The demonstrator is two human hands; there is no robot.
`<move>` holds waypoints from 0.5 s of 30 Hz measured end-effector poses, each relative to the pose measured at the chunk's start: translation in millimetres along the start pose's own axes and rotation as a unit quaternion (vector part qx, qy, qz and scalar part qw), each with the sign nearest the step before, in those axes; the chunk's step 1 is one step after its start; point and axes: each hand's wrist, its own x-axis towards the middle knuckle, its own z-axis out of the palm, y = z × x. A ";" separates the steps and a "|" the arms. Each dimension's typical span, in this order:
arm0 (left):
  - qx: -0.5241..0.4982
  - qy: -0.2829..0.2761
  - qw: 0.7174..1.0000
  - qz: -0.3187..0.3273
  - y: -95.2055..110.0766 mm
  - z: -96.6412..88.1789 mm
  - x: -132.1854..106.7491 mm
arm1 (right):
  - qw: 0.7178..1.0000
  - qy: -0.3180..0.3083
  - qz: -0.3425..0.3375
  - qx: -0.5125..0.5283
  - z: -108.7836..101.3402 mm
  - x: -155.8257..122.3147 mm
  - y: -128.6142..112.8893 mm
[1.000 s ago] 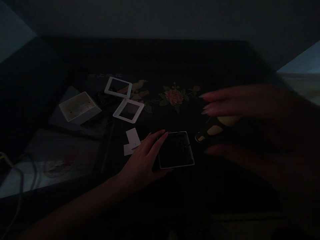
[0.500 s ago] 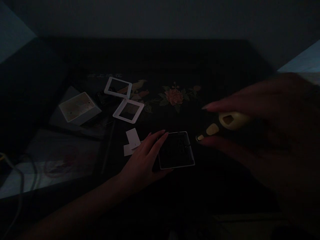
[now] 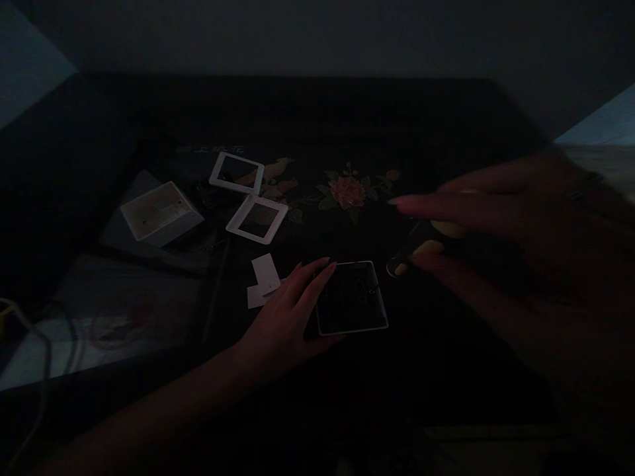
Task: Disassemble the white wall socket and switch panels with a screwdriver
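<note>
In the dim head view, my left hand [image 3: 292, 307] grips a square, white-rimmed panel [image 3: 352, 299] like the back of a wall switch, fingers over its upper left and thumb below. Its dark inside is hard to make out. On the right, my right hand [image 3: 501, 244] is closed on the black and yellow handle of a screwdriver [image 3: 421, 244]. The thin shaft is barely visible; it points toward the panel's right edge, where a small dark part sits. I cannot tell whether the tip touches it.
Two white square frames [image 3: 258, 219] lie behind, on the dark table with its printed flower [image 3: 347, 190]. A white box [image 3: 161, 211] stands at the left beside a dark object. White paper pieces [image 3: 265, 277] lie by my left hand. A cable [image 3: 44, 350] hangs at lower left.
My right hand has turned the screwdriver handle, showing more of its black side, and its fingers have shifted slightly left. My left hand still holds the panel in place.
</note>
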 end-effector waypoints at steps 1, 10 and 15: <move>0.001 0.000 1.000 0.002 0.0 0.2 0.3 | 1.000 -0.027 0.010 0.010 -1.8 -0.9 1.2; 0.001 0.002 1.000 0.000 -1.7 1.0 -0.4 | 0.999 0.036 0.026 -0.022 0.9 4.1 0.5; 0.006 0.002 1.000 0.004 -1.3 1.3 0.3 | 1.000 0.002 0.027 -0.007 -0.5 1.4 -0.2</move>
